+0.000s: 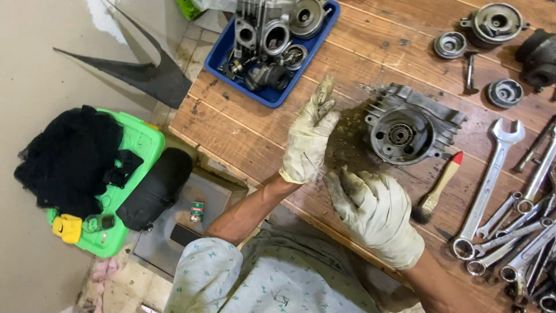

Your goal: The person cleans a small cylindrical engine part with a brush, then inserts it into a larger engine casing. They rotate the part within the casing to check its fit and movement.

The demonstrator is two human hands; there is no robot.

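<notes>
two hands in dirty white gloves are over a wooden bench (243, 122). the left hand (310, 136) is lifted up, fingers straight and open, holding nothing. the right hand (376, 211) lies lower, fingers loosely spread, also holding nothing. just beside them sits a grey metal engine part (408, 124) with fins, flat on the bench, not touched. a small brush (441, 186) with a red tip lies near the right hand. shiny spanners (504, 220) lie at the right. a blue tray (231, 49) of metal parts sits farther back.
</notes>
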